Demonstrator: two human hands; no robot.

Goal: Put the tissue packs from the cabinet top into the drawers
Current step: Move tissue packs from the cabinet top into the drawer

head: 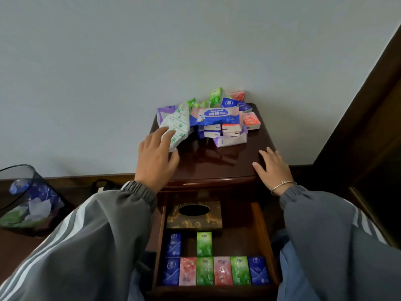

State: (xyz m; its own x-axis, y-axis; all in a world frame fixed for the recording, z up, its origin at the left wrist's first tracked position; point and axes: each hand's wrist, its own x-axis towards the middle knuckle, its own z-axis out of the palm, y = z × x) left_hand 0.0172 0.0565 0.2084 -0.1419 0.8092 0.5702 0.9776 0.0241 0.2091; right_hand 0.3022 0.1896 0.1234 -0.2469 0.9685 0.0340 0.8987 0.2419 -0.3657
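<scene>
Lays the left hand [157,157], fingers spread and uncurled, on the white-and-green pack [176,127] at the near left of the heap, gripping nothing. Rests the right hand [273,169] flat, fingers straight, on the cabinet top [217,161] by its front right edge. Beyond, against the wall, a loose pile of tissue packs [217,117]. Below, in the open drawer [263,235], eight sorted packs [214,271] before a tissue box [194,216]. Left on the floor, a mesh bin [23,192]
</scene>
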